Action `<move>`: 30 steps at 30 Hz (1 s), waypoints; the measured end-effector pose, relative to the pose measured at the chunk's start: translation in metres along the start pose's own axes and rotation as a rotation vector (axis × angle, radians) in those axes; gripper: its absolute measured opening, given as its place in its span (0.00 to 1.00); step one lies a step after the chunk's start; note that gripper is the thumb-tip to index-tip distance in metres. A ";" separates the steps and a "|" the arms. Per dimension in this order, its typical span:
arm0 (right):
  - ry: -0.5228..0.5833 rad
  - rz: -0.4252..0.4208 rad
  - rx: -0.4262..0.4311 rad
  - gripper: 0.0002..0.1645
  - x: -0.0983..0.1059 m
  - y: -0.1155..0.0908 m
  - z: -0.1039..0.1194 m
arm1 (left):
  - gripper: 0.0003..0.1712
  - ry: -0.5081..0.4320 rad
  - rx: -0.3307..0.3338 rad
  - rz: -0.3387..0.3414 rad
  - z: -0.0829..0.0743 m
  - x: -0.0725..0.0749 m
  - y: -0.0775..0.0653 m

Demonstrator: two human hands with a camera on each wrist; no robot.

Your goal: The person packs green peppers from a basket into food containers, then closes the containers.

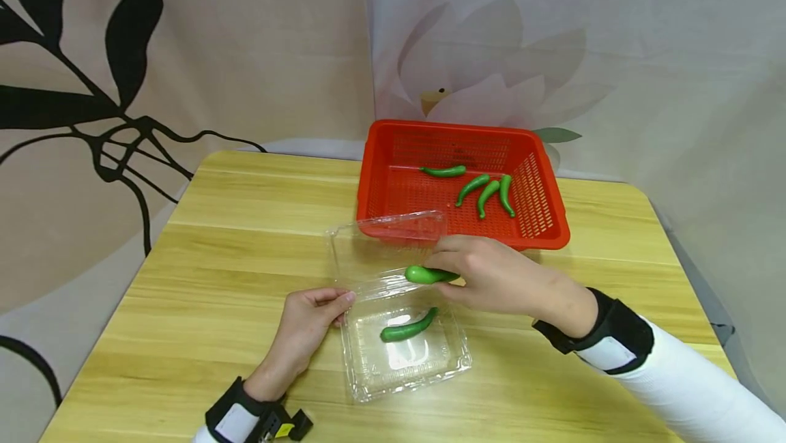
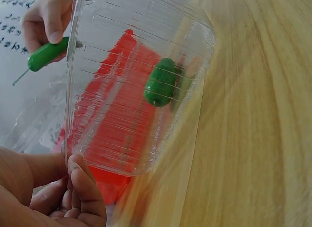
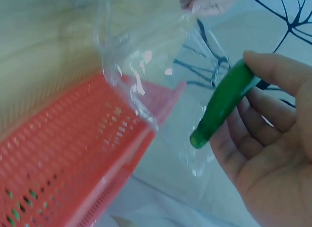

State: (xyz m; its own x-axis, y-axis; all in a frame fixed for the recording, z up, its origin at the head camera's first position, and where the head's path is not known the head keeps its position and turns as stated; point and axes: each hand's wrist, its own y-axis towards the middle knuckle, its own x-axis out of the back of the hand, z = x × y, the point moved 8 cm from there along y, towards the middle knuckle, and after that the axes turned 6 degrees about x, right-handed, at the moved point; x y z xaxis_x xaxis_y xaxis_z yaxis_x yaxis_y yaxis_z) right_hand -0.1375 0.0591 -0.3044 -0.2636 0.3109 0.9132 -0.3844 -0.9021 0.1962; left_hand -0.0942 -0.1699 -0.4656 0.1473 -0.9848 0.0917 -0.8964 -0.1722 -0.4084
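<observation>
The right hand point(image 1: 491, 274) pinches one glossy, tapering green pepper point(image 1: 425, 275) near the hinge of one open, clear plastic box point(image 1: 376, 369), whose left edge the left hand point(image 1: 312, 323) grips between thumb and fingers. A second pepper point(image 1: 405, 330) curves across the box's near half. Beyond, four more peppers point(image 1: 445, 171) lie in one red, perforated plastic basket point(image 1: 454, 127) at the wooden worktop's point(image 1: 233, 279) far edge.

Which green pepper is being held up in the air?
The green pepper in the right hand; one other pepper lies in the clear container, and four peppers lie in the red basket.
</observation>
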 end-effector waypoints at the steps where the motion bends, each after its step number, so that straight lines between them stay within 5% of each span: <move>1: 0.003 0.002 0.009 0.13 -0.003 0.001 0.001 | 0.07 -0.001 0.001 0.001 0.000 0.000 0.000; 10: 0.023 0.081 0.095 0.08 -0.039 0.006 0.016 | 0.10 -0.006 -0.004 -0.002 -0.001 -0.001 -0.001; 21: -0.007 0.240 0.069 0.07 -0.074 0.007 0.022 | 0.10 -0.008 -0.001 -0.003 -0.001 0.000 -0.001; 30: 0.026 0.280 0.055 0.09 -0.095 0.008 0.023 | 0.08 -0.011 0.002 0.001 -0.001 -0.001 0.000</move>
State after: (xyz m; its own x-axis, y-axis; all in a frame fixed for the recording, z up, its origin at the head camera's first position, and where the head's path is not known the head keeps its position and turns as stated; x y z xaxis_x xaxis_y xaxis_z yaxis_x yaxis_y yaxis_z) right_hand -0.0949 0.0154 -0.3812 -0.3753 0.0542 0.9253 -0.2449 -0.9686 -0.0426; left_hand -0.0943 -0.1693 -0.4648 0.1509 -0.9852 0.0812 -0.8959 -0.1710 -0.4100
